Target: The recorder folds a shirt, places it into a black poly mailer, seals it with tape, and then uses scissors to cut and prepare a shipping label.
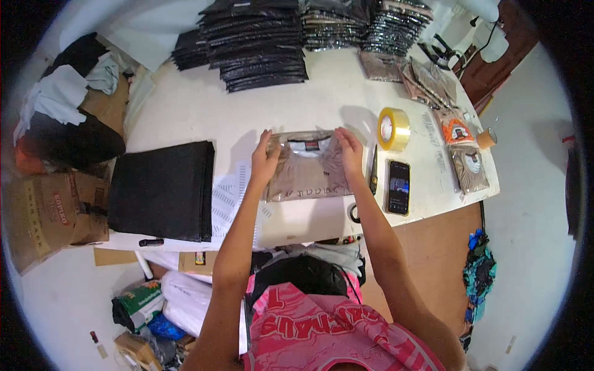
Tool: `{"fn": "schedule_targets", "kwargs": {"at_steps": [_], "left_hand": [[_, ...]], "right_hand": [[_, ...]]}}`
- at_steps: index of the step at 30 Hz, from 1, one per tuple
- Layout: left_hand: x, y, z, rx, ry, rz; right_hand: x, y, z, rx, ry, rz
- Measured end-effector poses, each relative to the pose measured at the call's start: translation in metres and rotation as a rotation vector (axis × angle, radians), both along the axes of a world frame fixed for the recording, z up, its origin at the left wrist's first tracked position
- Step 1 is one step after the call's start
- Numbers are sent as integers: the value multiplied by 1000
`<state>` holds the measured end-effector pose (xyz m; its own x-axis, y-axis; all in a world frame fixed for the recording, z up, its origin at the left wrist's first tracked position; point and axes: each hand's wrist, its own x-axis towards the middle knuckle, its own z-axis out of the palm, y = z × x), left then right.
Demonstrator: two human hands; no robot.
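Note:
A folded brown shirt in a clear plastic bag lies on the white table in front of me, its collar at the far end. My left hand grips the bag's left edge, and my right hand grips its right edge near the far corner. The fingers curl round the sides, partly hidden by the plastic and the hands. Just right of my right hand are dark-handled scissors, partly covered by my forearm. A phone with a lit screen and a roll of clear yellowish tape lie beyond them.
A stack of black bags sits left, beside printed paper sheets. Piles of black packages and bagged garments line the far edge. More bagged shirts lie right. A cardboard box stands at the left end.

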<state>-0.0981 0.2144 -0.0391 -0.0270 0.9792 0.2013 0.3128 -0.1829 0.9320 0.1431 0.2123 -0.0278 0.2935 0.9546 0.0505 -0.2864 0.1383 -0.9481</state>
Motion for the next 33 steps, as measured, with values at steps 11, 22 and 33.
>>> {"fn": "schedule_targets", "kwargs": {"at_steps": [11, 22, 33], "left_hand": [[78, -27, -7, 286, 623, 2], [-59, -92, 47, 229, 593, 557], [-165, -153, 26, 17, 659, 688]], "right_hand": [[-22, -20, -19, 128, -1616, 122], [-24, -26, -22, 150, -1532, 135], [-26, -28, -23, 120, -1552, 130]]}}
